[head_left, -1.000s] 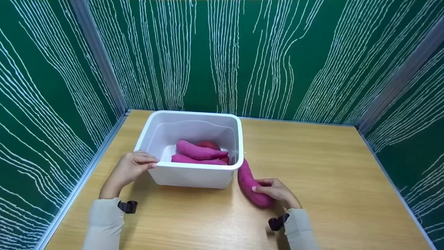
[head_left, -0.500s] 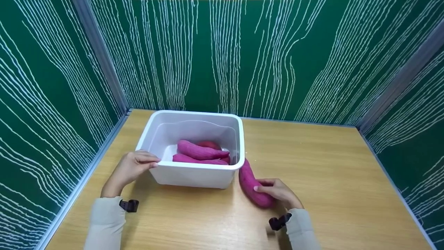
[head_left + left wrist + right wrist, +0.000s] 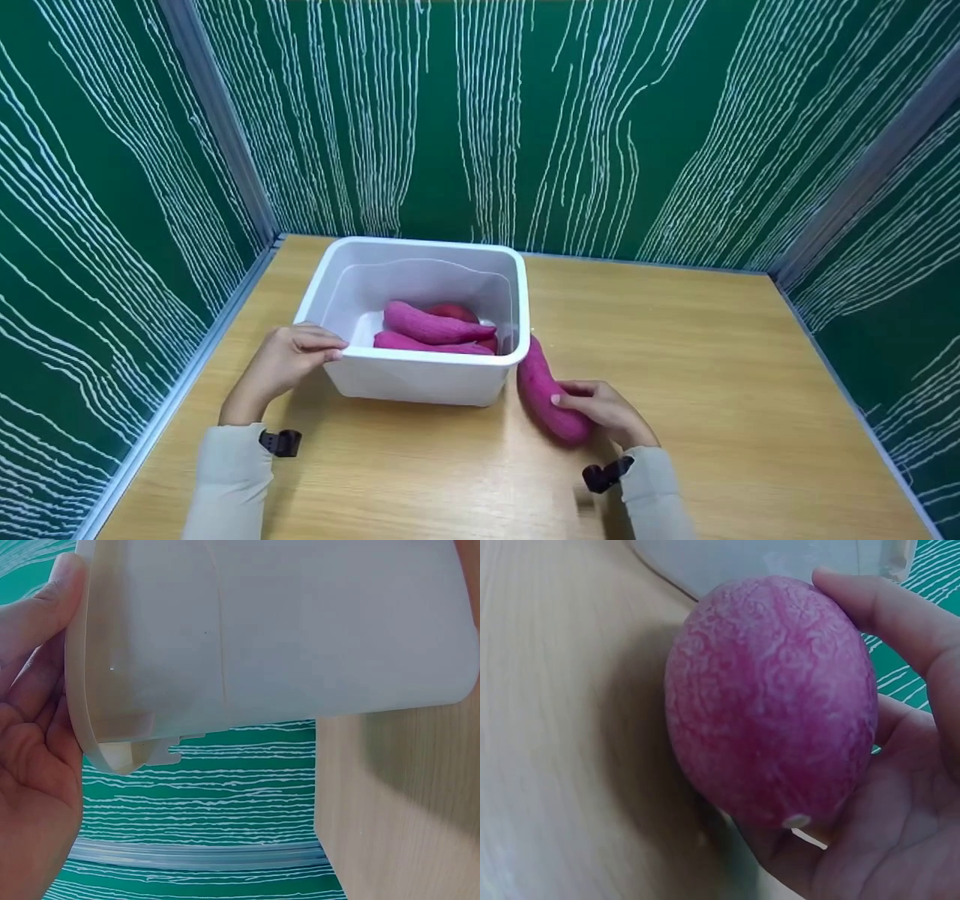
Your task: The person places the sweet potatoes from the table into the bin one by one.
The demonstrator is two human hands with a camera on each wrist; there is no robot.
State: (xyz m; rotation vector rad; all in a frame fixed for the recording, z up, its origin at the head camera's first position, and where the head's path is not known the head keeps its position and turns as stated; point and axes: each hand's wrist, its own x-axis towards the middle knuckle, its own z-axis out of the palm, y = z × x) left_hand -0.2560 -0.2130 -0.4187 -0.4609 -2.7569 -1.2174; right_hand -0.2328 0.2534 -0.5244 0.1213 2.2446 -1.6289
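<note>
A white plastic bin (image 3: 420, 379) stands on the wooden table, left of centre. My left hand (image 3: 285, 367) pinches its rim at the near left corner; in the left wrist view the thumb lies over the rim (image 3: 77, 682). Beside the bin's right side, my right hand (image 3: 607, 411) grips a long, curved purple sweet potato (image 3: 541, 390) near its closer end. The right wrist view shows that sweet potato (image 3: 769, 701) end-on, with thumb and fingers on either side. Inside the bin lie two more sweet potatoes (image 3: 431, 324) and a red thing (image 3: 454, 311), partly hidden beneath them.
The wooden table (image 3: 712, 375) is enclosed at the back and sides by green panels (image 3: 675, 112) with white wavy lines. Metal strips (image 3: 217, 112) run up the corners. Each wrist wears a black strap camera (image 3: 281, 443).
The held sweet potato and my right hand have shifted slightly away from me, along the bin's side. My left hand keeps its hold on the rim.
</note>
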